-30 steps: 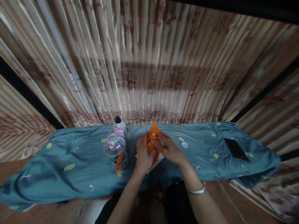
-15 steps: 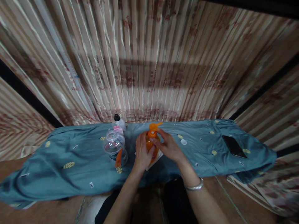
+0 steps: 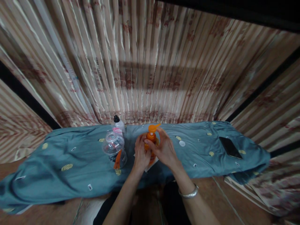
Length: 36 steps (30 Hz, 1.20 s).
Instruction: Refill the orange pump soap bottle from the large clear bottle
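Observation:
An orange pump bottle [image 3: 151, 136] stands upright between my two hands, its spout pointing to the right. My left hand [image 3: 142, 153] is wrapped around its left side, below the pump. From the right, my right hand [image 3: 164, 148] grips the neck, with the thumb across the front. Part of the bottle's body is hidden behind my fingers. Under the bottle, the corner of a white flat piece [image 3: 152, 164] shows. Just left of my left hand stands a clear plastic cup [image 3: 113, 147] with a domed lid and an orange strip [image 3: 117, 160] at its side.
Behind the cup stands a whitish bottle with a black cap [image 3: 118, 125]. A small white disc [image 3: 182, 143] lies right of my hands, and a black phone [image 3: 230, 147] farther right. A blue cloth [image 3: 77, 162] covers the surface. Striped curtains [image 3: 150, 62] hang behind.
My right hand has shifted lower and closed more around the bottle's neck. My left hand still holds the bottle. The whole view has moved slightly.

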Each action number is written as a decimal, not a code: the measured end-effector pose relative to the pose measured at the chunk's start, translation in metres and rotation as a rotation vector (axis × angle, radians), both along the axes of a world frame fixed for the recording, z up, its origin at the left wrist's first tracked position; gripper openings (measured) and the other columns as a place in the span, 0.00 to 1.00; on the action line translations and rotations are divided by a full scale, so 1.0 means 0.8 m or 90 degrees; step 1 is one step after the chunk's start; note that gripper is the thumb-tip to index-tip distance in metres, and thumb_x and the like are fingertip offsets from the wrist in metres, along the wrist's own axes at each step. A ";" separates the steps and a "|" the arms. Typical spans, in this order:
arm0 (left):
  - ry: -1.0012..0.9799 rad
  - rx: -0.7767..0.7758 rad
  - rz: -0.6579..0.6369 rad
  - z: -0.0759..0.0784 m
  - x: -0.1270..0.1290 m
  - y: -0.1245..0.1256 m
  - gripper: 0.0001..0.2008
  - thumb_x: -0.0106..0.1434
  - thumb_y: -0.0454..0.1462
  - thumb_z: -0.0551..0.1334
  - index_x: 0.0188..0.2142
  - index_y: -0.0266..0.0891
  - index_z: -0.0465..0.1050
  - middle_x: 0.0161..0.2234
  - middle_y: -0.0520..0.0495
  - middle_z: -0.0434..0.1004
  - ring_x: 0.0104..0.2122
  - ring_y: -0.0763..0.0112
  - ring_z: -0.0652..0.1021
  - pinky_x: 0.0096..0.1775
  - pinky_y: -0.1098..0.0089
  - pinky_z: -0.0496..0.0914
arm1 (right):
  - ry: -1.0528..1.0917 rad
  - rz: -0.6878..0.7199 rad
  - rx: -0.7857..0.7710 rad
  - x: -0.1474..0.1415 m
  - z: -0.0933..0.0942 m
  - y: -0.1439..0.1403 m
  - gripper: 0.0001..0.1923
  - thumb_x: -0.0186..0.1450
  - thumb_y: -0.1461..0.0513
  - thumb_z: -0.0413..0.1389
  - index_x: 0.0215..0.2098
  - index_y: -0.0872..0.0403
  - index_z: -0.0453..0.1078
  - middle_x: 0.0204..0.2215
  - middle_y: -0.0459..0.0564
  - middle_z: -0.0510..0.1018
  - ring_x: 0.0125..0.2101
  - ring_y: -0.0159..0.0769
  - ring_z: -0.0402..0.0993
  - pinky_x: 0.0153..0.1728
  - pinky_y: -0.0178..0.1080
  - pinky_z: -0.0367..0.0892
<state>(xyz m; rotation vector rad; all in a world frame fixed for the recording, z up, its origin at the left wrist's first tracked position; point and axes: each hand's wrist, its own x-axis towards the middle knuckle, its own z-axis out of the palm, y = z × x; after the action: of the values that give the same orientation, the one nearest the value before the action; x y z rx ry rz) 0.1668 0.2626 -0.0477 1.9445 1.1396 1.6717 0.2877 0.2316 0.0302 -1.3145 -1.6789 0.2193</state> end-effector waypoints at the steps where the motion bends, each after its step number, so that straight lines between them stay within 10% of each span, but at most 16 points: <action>1: -0.001 0.001 0.000 0.000 0.000 0.000 0.18 0.71 0.42 0.55 0.57 0.42 0.70 0.50 0.39 0.80 0.50 0.55 0.81 0.53 0.52 0.75 | -0.026 0.036 -0.007 0.006 0.007 0.000 0.14 0.70 0.54 0.60 0.50 0.51 0.72 0.47 0.57 0.82 0.50 0.51 0.79 0.54 0.52 0.74; 5: 0.000 0.000 0.007 -0.001 0.003 0.000 0.18 0.70 0.41 0.57 0.57 0.42 0.70 0.51 0.39 0.80 0.52 0.54 0.81 0.55 0.51 0.75 | -0.095 0.128 -0.036 0.016 0.020 0.006 0.04 0.72 0.60 0.55 0.40 0.50 0.72 0.39 0.52 0.80 0.42 0.45 0.78 0.48 0.47 0.75; 12: 0.010 -0.002 0.009 -0.001 0.002 0.001 0.17 0.70 0.41 0.53 0.55 0.42 0.72 0.49 0.39 0.80 0.51 0.54 0.81 0.54 0.52 0.76 | -0.032 -0.108 0.034 -0.008 -0.008 0.010 0.13 0.66 0.52 0.66 0.42 0.50 0.72 0.44 0.58 0.81 0.56 0.57 0.76 0.59 0.58 0.70; 20: 0.005 -0.007 0.003 0.002 0.000 0.000 0.17 0.72 0.43 0.56 0.56 0.42 0.72 0.50 0.39 0.80 0.51 0.55 0.81 0.55 0.52 0.75 | -0.073 0.179 -0.058 0.026 0.028 0.005 0.07 0.74 0.58 0.55 0.43 0.50 0.74 0.41 0.51 0.81 0.45 0.44 0.79 0.50 0.47 0.75; 27: 0.004 -0.005 0.006 0.000 0.000 0.003 0.16 0.70 0.39 0.56 0.55 0.42 0.71 0.50 0.39 0.80 0.51 0.55 0.81 0.54 0.52 0.76 | -0.080 -0.029 0.016 0.003 0.006 0.005 0.08 0.69 0.58 0.63 0.45 0.50 0.74 0.43 0.55 0.82 0.55 0.55 0.76 0.60 0.59 0.69; 36: 0.026 0.001 0.012 -0.005 -0.001 0.000 0.22 0.64 0.37 0.59 0.57 0.42 0.69 0.52 0.38 0.79 0.54 0.52 0.80 0.57 0.49 0.74 | -0.057 0.070 -0.032 0.007 0.005 0.006 0.08 0.74 0.55 0.56 0.40 0.50 0.72 0.38 0.52 0.81 0.42 0.46 0.79 0.46 0.46 0.76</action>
<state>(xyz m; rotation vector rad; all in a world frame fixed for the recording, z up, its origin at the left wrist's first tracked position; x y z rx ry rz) 0.1660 0.2626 -0.0517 1.9845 1.1752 1.6503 0.2933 0.2367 0.0344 -1.2862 -1.8346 0.2716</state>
